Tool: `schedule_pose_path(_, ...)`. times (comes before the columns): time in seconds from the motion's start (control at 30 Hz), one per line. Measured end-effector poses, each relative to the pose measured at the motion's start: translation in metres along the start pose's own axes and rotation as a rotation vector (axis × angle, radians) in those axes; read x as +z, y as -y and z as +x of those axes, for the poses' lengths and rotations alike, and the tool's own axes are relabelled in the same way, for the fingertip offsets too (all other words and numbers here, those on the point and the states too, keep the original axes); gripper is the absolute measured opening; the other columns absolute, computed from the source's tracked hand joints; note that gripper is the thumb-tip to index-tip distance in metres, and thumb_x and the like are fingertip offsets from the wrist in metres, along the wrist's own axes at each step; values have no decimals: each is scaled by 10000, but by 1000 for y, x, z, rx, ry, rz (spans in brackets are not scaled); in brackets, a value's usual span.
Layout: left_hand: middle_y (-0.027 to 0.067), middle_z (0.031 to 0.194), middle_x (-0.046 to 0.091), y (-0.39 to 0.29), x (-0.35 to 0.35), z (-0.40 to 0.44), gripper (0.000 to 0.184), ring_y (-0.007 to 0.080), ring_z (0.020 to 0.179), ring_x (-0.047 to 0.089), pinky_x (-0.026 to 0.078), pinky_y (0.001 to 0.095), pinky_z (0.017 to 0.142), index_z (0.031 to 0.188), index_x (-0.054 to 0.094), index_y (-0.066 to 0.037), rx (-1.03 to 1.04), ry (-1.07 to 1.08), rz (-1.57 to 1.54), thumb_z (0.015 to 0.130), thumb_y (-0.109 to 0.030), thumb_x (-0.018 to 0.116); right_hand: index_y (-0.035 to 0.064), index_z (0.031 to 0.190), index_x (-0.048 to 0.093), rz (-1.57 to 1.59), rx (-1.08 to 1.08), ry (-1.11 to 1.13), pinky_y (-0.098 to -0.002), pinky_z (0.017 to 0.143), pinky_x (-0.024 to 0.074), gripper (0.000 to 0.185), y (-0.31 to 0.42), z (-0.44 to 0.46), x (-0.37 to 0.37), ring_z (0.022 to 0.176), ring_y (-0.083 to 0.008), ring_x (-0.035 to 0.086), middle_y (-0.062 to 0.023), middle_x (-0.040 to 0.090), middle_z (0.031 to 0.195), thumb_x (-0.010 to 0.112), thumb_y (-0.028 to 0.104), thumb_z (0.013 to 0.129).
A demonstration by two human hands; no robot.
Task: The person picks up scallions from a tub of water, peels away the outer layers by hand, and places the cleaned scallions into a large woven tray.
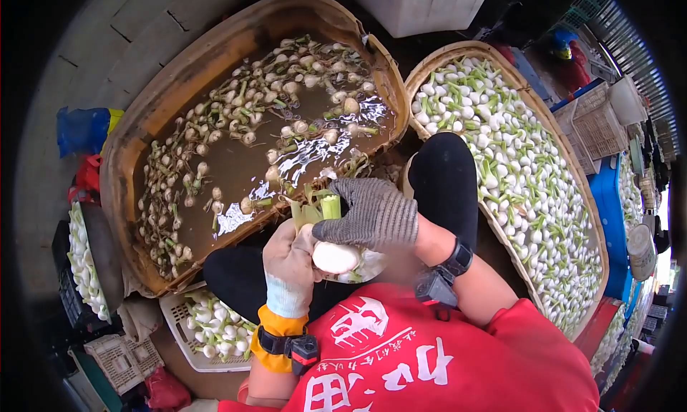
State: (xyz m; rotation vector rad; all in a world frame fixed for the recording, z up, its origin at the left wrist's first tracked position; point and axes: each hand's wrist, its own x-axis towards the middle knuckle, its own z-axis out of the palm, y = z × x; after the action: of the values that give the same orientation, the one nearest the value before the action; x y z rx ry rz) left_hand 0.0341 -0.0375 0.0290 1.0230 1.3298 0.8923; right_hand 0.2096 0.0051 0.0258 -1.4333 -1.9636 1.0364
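Note:
Both gloved hands meet above my lap, in the middle of the view. My left hand (pixel 288 258), in a pale glove, is closed round a white bulb (pixel 336 257) with a cut green stem (pixel 330 207). From the right, my right hand (pixel 372 213), in a grey knitted glove, presses its fingers on the same bulb and stem. Loose leaf skins (pixel 304 213) stick up beside the stem. Whether my right hand also holds a tool is hidden. More white bulbs show just under the hands.
A large tub (pixel 118 161) of murky water with floating unpeeled bulbs lies ahead. Right of it, a long basket (pixel 583 190) holds many peeled bulbs. A white crate (pixel 184 333) of bulbs sits lower left. A white bin (pixel 429 7) stands at the top.

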Motion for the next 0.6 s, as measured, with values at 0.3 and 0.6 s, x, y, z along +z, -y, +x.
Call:
schedule_pose_path(0.3, 5, 859, 614, 17, -9, 30, 263, 27, 608, 495, 408, 173, 501, 1077, 582, -43, 9, -40, -666, 1034, -272, 461, 47, 999, 645, 354, -202, -283, -325, 802, 524, 263, -5, -15, 0, 886, -212, 660, -104, 669, 972, 764, 146, 786)
schedule_pose_path(0.6, 70, 948, 659, 35, -37, 60, 393, 116, 683, 618, 478, 217, 571, 1179, 577, -14, 118, 342, 291, 893, -268, 666, 2, 1035, 609, -99, 42, -1268, -307, 820, 498, 357, -72, 3, -76, 904, -191, 606, -82, 632, 1004, 803, 42, 738)
